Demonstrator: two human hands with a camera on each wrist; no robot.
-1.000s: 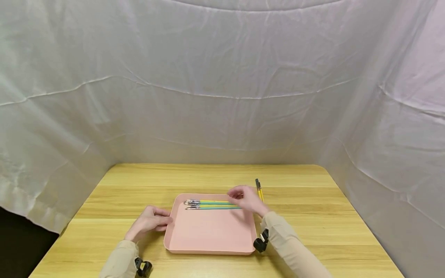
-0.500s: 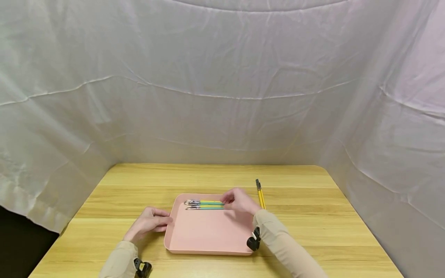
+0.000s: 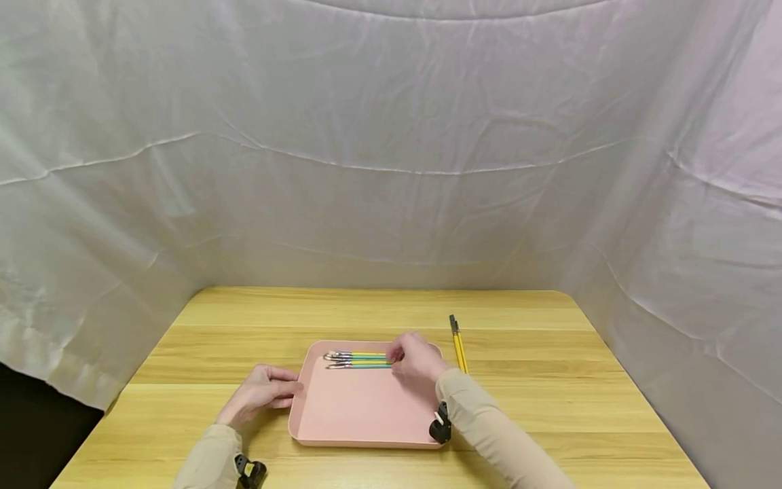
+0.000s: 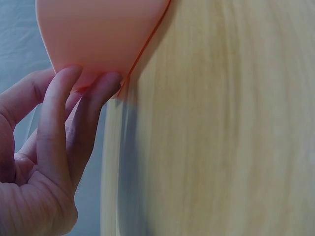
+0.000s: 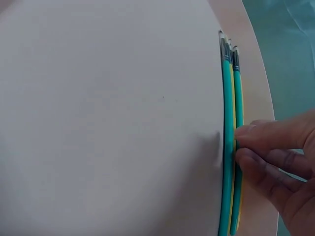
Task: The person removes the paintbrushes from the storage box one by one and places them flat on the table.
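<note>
Several paintbrushes (image 3: 360, 360) with teal and yellow handles lie side by side along the far edge of a pink tray (image 3: 366, 421), bristles to the left. My right hand (image 3: 417, 354) reaches over the tray's right side and pinches at a paintbrush (image 5: 238, 93) in the bundle, thumb and fingertips right at its handle. It hides the handle ends in the head view. My left hand (image 3: 259, 392) holds the tray's left side, its fingers (image 4: 54, 128) at the wall and rim in the left wrist view.
Two yellow-handled brushes (image 3: 459, 346) with dark tips lie on the wooden table (image 3: 550, 394) right of the tray, partly behind the right arm. Pale cloth (image 3: 391, 217) hangs behind and beside the table. A black wrist camera (image 3: 440, 424) overlaps the tray's right edge.
My right hand has moved left along the paintbrush handles, now covering more of their middle; its forearm has shifted left, baring more of the two yellow-handled brushes. My left hand has stayed on the tray.
</note>
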